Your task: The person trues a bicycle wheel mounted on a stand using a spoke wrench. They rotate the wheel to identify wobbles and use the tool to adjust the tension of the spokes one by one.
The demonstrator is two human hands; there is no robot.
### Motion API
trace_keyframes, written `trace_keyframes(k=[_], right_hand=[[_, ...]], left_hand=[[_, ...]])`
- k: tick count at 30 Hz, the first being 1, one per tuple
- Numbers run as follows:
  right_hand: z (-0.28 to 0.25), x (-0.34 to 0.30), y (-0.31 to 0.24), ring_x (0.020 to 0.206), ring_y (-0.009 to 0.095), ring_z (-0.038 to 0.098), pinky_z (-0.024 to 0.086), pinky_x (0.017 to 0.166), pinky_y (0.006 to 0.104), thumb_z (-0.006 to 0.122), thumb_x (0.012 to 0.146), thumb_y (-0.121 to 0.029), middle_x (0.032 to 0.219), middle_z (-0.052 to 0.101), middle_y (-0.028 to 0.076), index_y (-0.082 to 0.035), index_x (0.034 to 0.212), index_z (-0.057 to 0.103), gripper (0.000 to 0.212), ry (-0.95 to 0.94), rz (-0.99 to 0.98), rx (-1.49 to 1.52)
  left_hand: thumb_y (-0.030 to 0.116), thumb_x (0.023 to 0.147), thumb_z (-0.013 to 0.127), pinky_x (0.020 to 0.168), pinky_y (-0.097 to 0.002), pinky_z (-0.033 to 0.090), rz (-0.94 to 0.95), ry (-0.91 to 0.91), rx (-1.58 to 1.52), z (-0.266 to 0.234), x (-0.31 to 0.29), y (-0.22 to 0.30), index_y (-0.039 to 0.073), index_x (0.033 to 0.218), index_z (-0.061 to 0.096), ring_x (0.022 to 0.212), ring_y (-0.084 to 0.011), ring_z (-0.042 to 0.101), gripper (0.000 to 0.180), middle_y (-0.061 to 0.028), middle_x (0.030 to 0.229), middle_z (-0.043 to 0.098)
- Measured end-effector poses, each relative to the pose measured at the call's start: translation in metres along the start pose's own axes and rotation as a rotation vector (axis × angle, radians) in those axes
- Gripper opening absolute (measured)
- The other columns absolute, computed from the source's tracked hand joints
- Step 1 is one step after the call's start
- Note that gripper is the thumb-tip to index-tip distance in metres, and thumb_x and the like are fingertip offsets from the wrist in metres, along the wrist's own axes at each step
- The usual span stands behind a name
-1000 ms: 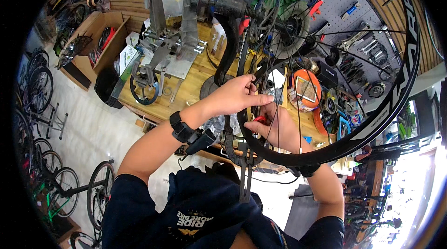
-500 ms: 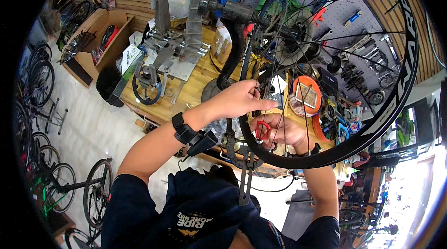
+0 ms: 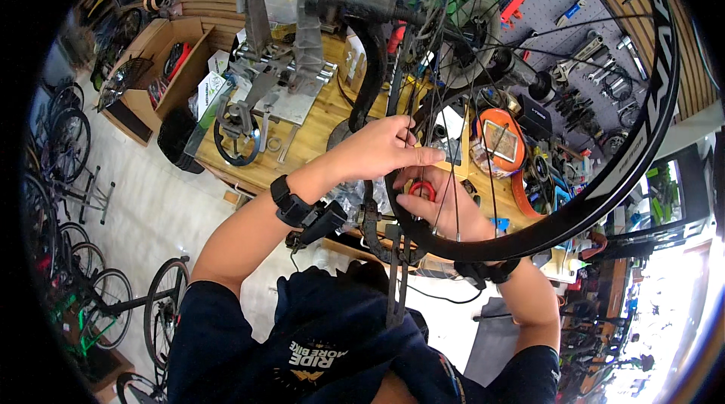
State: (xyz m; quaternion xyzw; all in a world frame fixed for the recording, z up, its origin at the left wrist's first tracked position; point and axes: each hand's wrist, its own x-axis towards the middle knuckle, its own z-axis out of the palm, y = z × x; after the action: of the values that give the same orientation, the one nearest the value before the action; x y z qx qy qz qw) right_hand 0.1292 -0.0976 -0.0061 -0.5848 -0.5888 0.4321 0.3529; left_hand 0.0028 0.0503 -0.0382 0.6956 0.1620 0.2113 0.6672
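Note:
A black-rimmed bicycle wheel [image 3: 555, 241] is mounted in a dark metal truing stand [image 3: 368, 94]. My left hand [image 3: 380, 149] reaches in at the wheel's left side, fingers curled and thumb laid across the thin spokes, closed on a spoke [image 3: 429, 121]. Just below, behind the spokes near the rim, my right hand [image 3: 457, 206] grips a small red spoke wrench [image 3: 423, 191] between thumb and fingers. The wrench's far end, at the spoke, is partly hidden by fingers and rim.
A wooden workbench [image 3: 308, 149] carries a metal fixture [image 3: 291, 87], an orange round container [image 3: 500, 118] and loose parts. Hand tools hang on a grey pegboard [image 3: 555, 30] behind. An open cardboard box [image 3: 147, 117] stands left; bicycles [image 3: 106, 298] line the floor.
My right hand has rolled over and moved slightly up and left, turning the red spoke wrench with it. My left hand stays near the same spokes. The view has shifted a little.

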Motion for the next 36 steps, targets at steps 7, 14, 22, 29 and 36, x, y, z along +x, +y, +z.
trace_keyframes(k=[7,14,22,29,36], right_hand=[[-0.025,-0.008,0.008,0.066,0.011,0.053,0.044,0.062,0.0249,0.073,0.085,-0.036,0.078,0.057,-0.001,-0.003,0.101,0.061,0.039,-0.225,0.095,0.314],[-0.005,-0.014,0.005,0.064,0.006,0.051,0.041,0.057,0.0225,0.07,0.089,-0.021,0.072,0.058,0.0,0.0,0.091,0.058,0.025,0.382,0.017,-0.163],[-0.037,-0.036,-0.013,0.076,0.012,0.06,0.049,0.073,0.0261,0.062,0.093,-0.017,0.087,0.063,0.006,0.004,0.106,0.059,0.026,0.167,0.102,0.341],[-0.029,-0.031,-0.014,0.084,0.014,0.06,0.05,0.077,0.027,0.072,0.085,-0.019,0.099,0.062,0.007,0.003,0.119,0.049,0.046,-0.052,0.171,0.408],[-0.017,-0.022,-0.017,0.078,0.009,0.057,0.047,0.071,0.0224,0.068,0.089,-0.021,0.1,0.066,0.007,0.001,0.123,0.053,0.043,-0.051,0.179,0.394]], left_hand=[[0.053,0.076,0.078,0.057,-0.0246,0.044,0.033,-0.01,0.006,0.008,0.002,0.001,-0.003,0.089,0.056,0.067,-0.0103,0.053,0.061,-0.0045,0.074,0.057],[0.049,0.077,0.078,0.059,-0.0242,0.044,0.08,0.082,-0.057,0.007,0.003,-0.014,-0.006,0.097,0.055,0.067,-0.0098,0.051,0.064,-0.0028,0.071,0.054],[0.045,0.078,0.079,0.065,-0.0236,0.046,0.028,-0.054,-0.062,-0.001,0.006,-0.015,-0.011,0.112,0.047,0.076,-0.0101,0.053,0.073,-0.0077,0.091,0.054],[0.021,0.087,0.073,0.082,-0.0246,0.05,-0.019,-0.098,-0.096,0.0,0.009,-0.017,-0.002,0.122,0.043,0.101,-0.013,0.058,0.052,-0.0065,0.108,0.05],[0.025,0.089,0.07,0.094,-0.033,0.046,0.081,-0.064,-0.05,0.001,0.012,-0.028,-0.003,0.133,0.04,0.11,-0.0175,0.054,0.06,-0.0107,0.121,0.052]])
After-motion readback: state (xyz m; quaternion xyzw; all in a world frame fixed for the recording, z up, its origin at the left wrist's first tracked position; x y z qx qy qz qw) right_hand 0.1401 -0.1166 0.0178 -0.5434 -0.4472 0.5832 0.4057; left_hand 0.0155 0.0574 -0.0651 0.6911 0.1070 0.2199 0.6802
